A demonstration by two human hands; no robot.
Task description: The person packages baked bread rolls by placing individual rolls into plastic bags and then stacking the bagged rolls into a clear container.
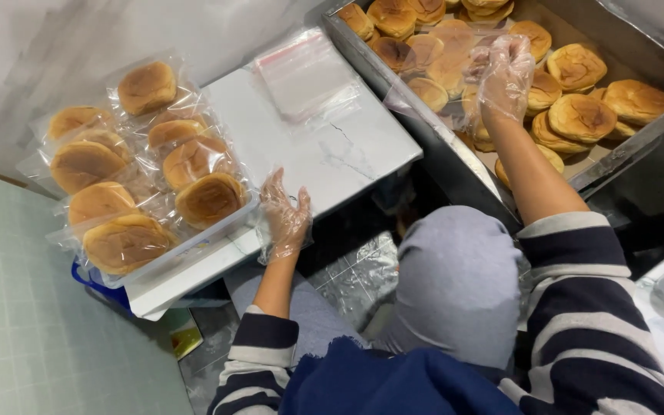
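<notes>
A: Are many buns bagged?

B: Several bagged buns (128, 165) lie left of the white board (324, 154). Many bare buns (578, 115) wait in the metal tray (424, 123) right of it.

A: And the hands?

B: Right hand (505, 73) reaches among tray buns, fingers slightly curled. Left hand (284, 219) rests at the board's near edge, fingers spread, empty.

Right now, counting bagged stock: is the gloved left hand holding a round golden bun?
No, the left hand hovers open and empty beside the bagged buns.
</notes>
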